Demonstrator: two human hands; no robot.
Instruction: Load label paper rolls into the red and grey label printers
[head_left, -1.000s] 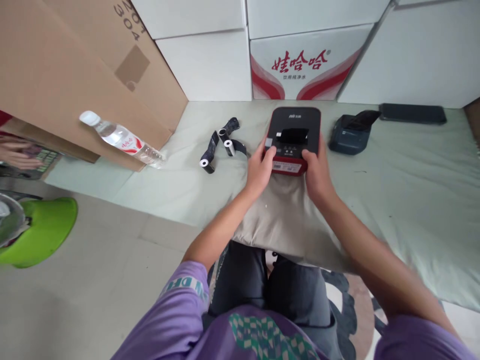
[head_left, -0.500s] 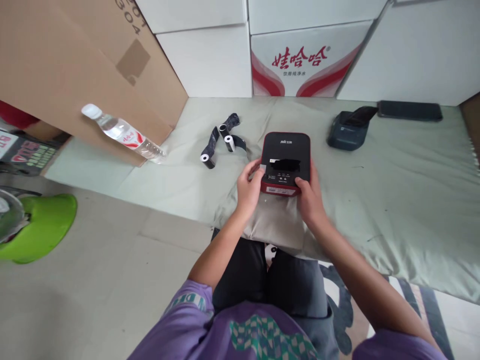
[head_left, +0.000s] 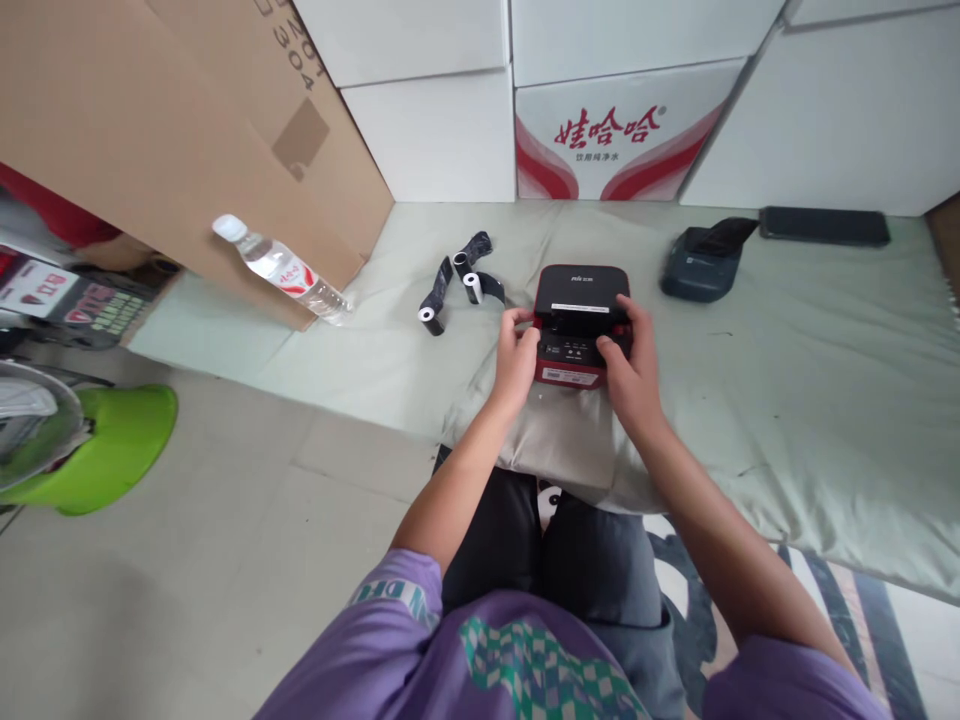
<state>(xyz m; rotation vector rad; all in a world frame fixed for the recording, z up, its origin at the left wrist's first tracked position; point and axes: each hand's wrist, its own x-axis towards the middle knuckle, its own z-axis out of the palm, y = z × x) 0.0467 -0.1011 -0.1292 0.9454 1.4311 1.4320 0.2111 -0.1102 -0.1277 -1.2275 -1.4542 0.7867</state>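
Gripping printer (head_left: 582, 322) sides, hands higher now

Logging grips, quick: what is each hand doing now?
Left hand: closed on the label printer's left side.
Right hand: closed on its right side.

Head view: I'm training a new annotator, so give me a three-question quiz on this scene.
1. True or false: both hands touch the red and black printer.
2. What lies nearer the left hand: A the paper rolls, B the dark phone, C the green stool?
3. Fill in: the water bottle leans against a cardboard ____.

Key: 1 true, the right hand and the left grip its sides. 2 A. 3 box.
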